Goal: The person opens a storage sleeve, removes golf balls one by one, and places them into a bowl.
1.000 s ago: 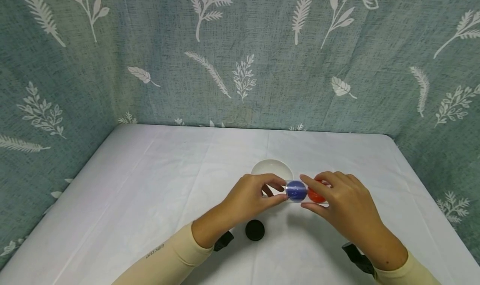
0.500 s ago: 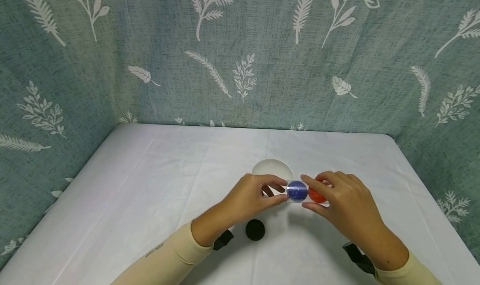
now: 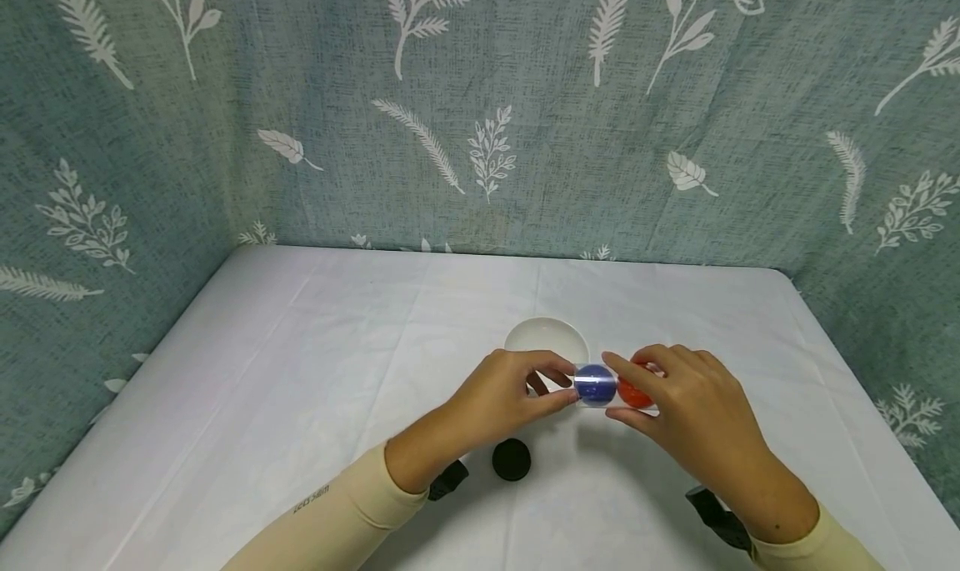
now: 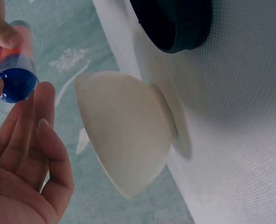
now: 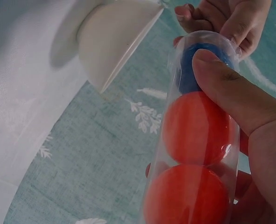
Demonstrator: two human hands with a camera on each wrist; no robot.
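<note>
A clear plastic tube [image 5: 159,158] lies level between the hands, above the table. Inside it are a blue ball [image 3: 597,385] at the left end and two red balls [image 5: 198,128] behind it, the farther one seen only in the right wrist view. My right hand [image 3: 686,413] grips the tube around its side, thumb [image 5: 222,77] over the blue ball. At the left end, my left hand [image 3: 510,392] pinches the rim with thumb and fingertips, its other fingers [image 4: 44,100] loosely bent. The tube's far right end is hidden by the right hand in the head view.
Just behind the hands stands a white bowl [image 3: 546,338] on the white-covered table [image 3: 337,371]. A round, hollow black cap [image 3: 512,460] lies nearer, below the left hand. Green leaf-patterned cloth [image 3: 480,121] hangs along the back and sides.
Almost nothing differs. Both hands and the tube keep their places, with only a slight shift of the whole view.
</note>
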